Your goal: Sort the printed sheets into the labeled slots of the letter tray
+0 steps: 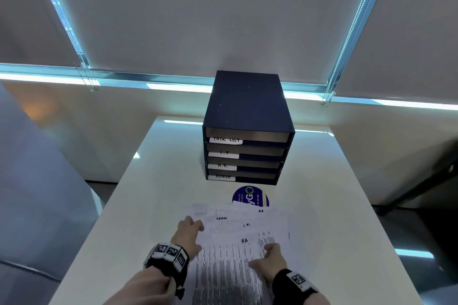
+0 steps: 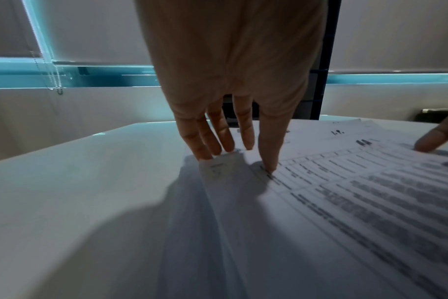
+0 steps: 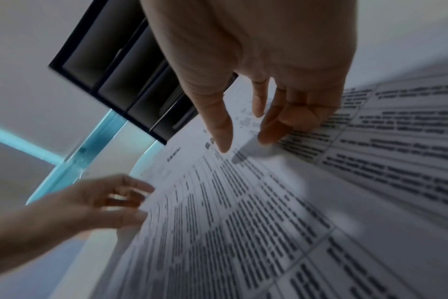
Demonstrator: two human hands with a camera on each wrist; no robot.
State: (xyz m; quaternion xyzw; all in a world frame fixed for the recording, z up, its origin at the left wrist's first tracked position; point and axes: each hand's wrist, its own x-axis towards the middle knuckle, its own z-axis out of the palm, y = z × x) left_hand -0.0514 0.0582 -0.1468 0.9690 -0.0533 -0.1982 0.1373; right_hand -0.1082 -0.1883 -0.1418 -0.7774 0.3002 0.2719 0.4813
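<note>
A dark blue letter tray (image 1: 247, 116) stands at the table's far middle; its four slots are labeled TASK LIST, I.T., H.R. and ADMIN from top to bottom. Printed sheets (image 1: 235, 262) lie fanned out on the white table (image 1: 161, 181) in front of me, each with a handwritten mark near its top. My left hand (image 1: 190, 229) lies with straight fingers (image 2: 243, 139) on the fan's left edge. My right hand (image 1: 270, 255) touches the top sheet (image 3: 243, 222) with bent fingertips (image 3: 271, 135), thumb free above it. The tray (image 3: 110, 66) looms behind.
A round blue sticker (image 1: 250, 195) lies between tray and sheets, partly covered by them. A grey padded seat (image 1: 37, 193) stands left of the table, and a dark frame (image 1: 421, 186) right of it. Drawn blinds with bead chains (image 1: 86, 77) hang behind.
</note>
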